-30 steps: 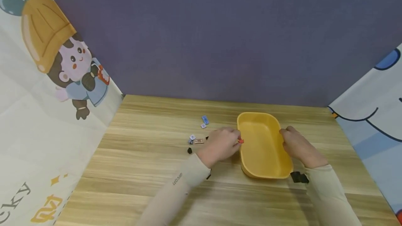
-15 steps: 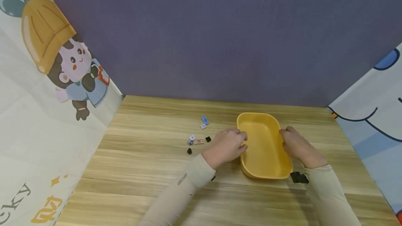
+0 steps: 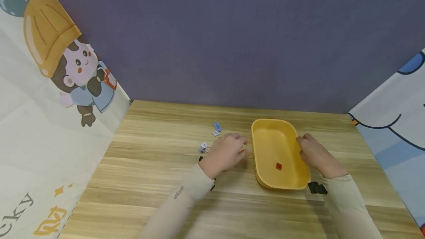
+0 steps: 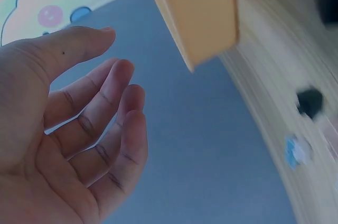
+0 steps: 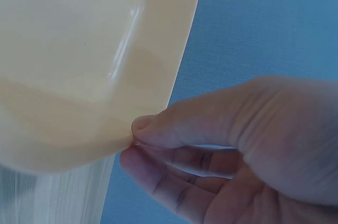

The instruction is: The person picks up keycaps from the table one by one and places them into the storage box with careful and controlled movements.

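Note:
A yellow plastic bin (image 3: 257,165) stands right of the table's middle, with one small red block (image 3: 279,166) lying on its floor. My right hand (image 3: 315,156) pinches the bin's right rim between thumb and fingers, as the right wrist view shows up close. To the left of the bin, my left hand (image 3: 229,152) hovers over the table. In the left wrist view its fingers (image 4: 97,123) are loosely bent, with nothing between them and the thumb. This hand partly covers a small pinkish tile (image 3: 208,149) and a small black piece (image 3: 200,158).
Behind the left hand lie a small blue tile (image 3: 217,127) and a white one (image 3: 216,133). Small white-and-grey pieces (image 3: 203,146) sit to its left. A black item (image 3: 317,188) shows by the right cuff. A dark panel (image 3: 212,47) rises behind the wooden table (image 3: 149,165).
The left hand has let go of the red block, which now lies in the bin, and has drawn back leftward from the rim. The right hand still holds the bin in place.

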The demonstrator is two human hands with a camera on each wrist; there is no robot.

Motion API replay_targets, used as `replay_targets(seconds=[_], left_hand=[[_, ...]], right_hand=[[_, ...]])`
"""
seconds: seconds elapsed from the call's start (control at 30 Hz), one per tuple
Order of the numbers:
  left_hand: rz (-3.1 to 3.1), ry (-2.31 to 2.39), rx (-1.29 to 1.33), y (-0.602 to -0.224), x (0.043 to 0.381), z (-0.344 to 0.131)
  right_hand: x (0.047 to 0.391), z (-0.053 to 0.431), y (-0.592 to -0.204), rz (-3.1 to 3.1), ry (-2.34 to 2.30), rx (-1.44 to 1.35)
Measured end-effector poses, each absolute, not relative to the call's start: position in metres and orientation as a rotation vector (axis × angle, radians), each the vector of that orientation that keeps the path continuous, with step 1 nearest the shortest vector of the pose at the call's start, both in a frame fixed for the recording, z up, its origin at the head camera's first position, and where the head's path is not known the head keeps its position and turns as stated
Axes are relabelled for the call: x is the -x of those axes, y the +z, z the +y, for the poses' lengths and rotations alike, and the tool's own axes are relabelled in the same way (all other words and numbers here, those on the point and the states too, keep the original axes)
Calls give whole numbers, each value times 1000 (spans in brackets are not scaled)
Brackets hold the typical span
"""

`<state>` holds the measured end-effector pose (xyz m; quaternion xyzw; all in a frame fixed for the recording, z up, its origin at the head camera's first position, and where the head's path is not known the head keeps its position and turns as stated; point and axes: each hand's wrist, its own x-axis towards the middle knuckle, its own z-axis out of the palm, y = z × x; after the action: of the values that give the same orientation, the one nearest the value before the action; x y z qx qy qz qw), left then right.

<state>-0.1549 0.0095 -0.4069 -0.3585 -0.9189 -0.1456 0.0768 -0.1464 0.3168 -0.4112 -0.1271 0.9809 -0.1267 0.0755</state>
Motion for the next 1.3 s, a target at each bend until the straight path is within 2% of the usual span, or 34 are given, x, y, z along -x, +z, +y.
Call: replay_targets(seconds=[0.63, 1.3], left_hand=[[-2871, -473, 771, -442, 172, -69], [-3053, -475, 759, -476, 189, -82]], right_hand=[[146, 318, -412, 2952, -353, 405], [148, 317, -413, 2953, -353, 392]])
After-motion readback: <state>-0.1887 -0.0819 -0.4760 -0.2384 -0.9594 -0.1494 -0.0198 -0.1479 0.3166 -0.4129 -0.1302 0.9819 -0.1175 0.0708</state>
